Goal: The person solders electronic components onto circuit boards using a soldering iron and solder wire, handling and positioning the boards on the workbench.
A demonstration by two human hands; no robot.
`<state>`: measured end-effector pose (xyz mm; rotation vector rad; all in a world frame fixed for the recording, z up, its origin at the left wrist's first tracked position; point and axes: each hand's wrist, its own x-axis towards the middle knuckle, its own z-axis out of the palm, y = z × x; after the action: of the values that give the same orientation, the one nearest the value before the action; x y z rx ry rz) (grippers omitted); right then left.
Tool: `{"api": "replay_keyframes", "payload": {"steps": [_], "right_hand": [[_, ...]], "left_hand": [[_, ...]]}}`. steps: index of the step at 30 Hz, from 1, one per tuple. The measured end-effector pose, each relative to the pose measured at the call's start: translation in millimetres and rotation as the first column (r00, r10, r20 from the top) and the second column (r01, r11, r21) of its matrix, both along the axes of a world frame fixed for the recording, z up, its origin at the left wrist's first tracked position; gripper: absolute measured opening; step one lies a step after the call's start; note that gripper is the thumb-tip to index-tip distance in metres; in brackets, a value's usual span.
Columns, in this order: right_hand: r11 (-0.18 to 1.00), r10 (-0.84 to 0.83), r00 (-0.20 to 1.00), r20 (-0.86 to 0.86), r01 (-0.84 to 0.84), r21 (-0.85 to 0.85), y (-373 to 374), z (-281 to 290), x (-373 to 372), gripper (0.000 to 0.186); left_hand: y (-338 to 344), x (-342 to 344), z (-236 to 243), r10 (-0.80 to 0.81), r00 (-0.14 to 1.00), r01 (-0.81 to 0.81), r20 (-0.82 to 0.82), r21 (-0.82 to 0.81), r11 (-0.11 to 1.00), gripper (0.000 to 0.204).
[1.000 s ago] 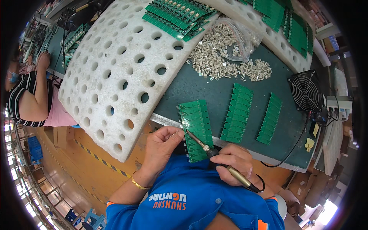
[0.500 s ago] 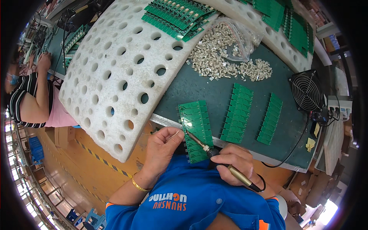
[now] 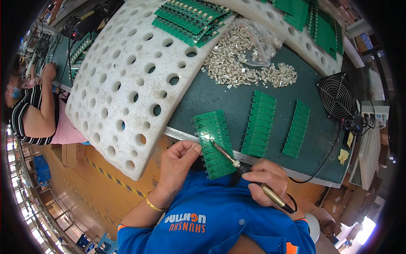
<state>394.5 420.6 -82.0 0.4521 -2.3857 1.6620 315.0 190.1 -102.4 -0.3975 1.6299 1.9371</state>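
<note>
I look out through one fisheye lens, the left of a head-worn pair. It faces steeply down over the wearer's blue shirt (image 3: 211, 203) at the bottom edge, with the left hand (image 3: 179, 158) and right hand (image 3: 267, 178) near, just below centre. The dark green worktable (image 3: 198, 97) stretches farther off toward the top; straight edges bend more the farther out they lie.

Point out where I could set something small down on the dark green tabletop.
Bare tabletop shows between the board at the soldering iron and the middle board, and between the right-hand board and the black fan. It's crowded at the far side, where small white parts and a clear bag lie.
</note>
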Motion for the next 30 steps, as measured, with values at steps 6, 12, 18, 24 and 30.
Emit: {"api": "replay_keyframes", "payload": {"steps": [6,12,18,24,30], "right_hand": [[1.000,0.012,0.999,0.037,-0.012,0.000,-1.4,0.7,0.8,0.035],[1.000,0.025,0.999,0.037,-0.025,-0.010,-5.0,-2.1,2.4,0.036],[0.999,0.032,0.999,0.024,-0.032,0.000,-8.2,-2.6,4.8,0.036],[0.998,-0.051,0.999,0.004,0.051,-0.032,-12.6,-2.4,6.0,0.033],[0.999,0.013,0.998,0.054,-0.015,0.043,-1.7,11.8,-6.7,0.036]], "left_hand": [[-0.1,0.3,-0.8,0.000,1.000,0.000,-0.003,-0.001,1.000,0.016],[-4.6,3.7,-11.0,-0.013,0.998,0.011,-0.062,-0.038,0.999,0.015],[-8.1,9.0,-19.6,-0.048,0.990,0.041,-0.134,-0.054,0.998,0.017],[-5.1,12.0,-26.0,0.003,0.973,-0.002,-0.231,0.006,1.000,0.019],[-4.8,11.4,-23.3,0.063,0.967,-0.054,-0.245,0.046,0.998,0.017]]}}
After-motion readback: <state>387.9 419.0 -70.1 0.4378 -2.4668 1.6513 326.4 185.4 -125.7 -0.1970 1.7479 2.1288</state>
